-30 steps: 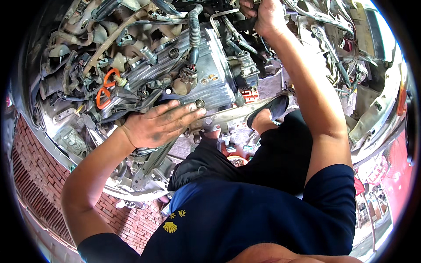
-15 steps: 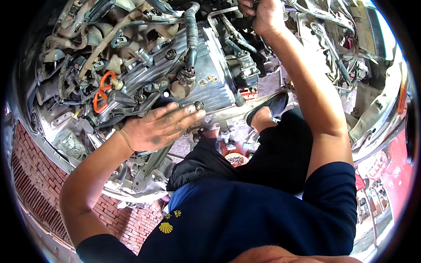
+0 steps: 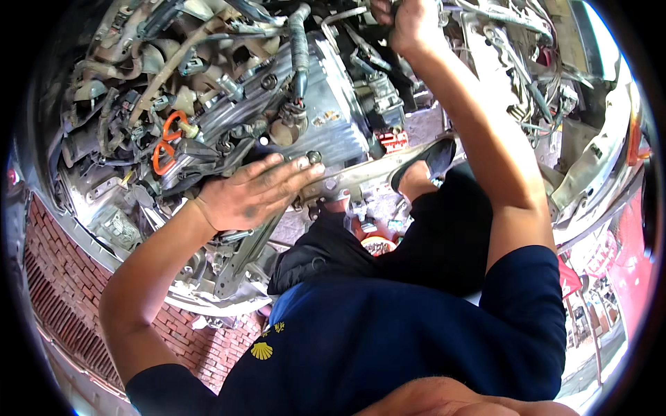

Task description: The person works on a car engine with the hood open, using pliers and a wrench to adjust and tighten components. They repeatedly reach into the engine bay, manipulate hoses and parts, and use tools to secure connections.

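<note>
My left hand (image 3: 253, 195) lies flat with its fingers stretched out on the near left edge of the ribbed metal engine cover (image 3: 333, 135). Its fingertips rest beside a dark round bolt (image 3: 314, 157). At the far end of the engine bay, my right hand (image 3: 414, 24) has its fingers curled round something dark that I cannot make out, partly cut off by the top of the picture. A corrugated hose (image 3: 299, 52) runs across the cover to a connector. Left of it sits a dipstick with an orange loop handle (image 3: 164, 158).
Pipes and wiring (image 3: 534, 76) crowd both sides of the bay. The pale front body frame (image 3: 596, 163) curves around at right. Below, an orange-rimmed bowl of small parts (image 3: 378, 245) stands between my legs, near a red object (image 3: 393, 142). Brick paving (image 3: 76, 277) shows at left.
The whole view has shifted slightly. My right hand has moved a little left and up at the far end. My left hand stays resting in the same place on the engine.
</note>
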Demonstrator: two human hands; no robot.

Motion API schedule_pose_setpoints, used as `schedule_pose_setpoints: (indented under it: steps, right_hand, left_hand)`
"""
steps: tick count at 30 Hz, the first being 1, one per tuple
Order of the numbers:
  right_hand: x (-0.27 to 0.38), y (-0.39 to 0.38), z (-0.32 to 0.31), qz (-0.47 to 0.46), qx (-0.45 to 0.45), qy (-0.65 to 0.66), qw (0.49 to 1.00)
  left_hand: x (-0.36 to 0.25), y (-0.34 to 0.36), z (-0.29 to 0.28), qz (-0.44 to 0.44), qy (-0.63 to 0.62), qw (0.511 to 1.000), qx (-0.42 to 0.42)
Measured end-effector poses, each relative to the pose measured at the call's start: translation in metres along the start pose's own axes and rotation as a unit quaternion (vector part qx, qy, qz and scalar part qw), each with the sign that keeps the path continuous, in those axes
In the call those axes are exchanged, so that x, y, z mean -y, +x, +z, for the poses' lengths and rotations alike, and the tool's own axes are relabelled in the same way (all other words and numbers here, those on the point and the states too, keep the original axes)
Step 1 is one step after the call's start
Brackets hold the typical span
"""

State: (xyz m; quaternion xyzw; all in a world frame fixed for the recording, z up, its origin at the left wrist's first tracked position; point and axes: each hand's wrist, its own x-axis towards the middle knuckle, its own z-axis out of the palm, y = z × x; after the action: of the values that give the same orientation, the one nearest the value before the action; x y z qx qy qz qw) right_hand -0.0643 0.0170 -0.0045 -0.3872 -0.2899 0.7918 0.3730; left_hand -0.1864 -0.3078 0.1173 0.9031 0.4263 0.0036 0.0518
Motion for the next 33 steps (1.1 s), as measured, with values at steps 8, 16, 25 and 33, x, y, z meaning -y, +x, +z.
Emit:
schedule_pose_setpoints:
  steps: [8,16,25,33]
  right_hand:
    - [-0.003,0.001,0.002,-0.046,0.038,0.034,0.998]
    - [0.042,-0.001,-0.034,-0.182,0.314,-0.199,0.910]
    - [0.064,-0.049,-0.059,0.009,0.254,-0.433,0.865]
    - [0.064,-0.035,-0.053,-0.149,0.338,-0.527,0.765]
  left_hand:
    - [0.000,-0.005,0.004,0.012,-0.023,1.000,-0.008]
    - [-0.004,0.004,-0.008,0.003,0.009,1.000,0.002]
    - [-0.006,0.007,-0.013,0.002,0.066,0.996,0.055]
    - [-0.007,0.008,-0.012,-0.008,0.043,0.998,0.041]
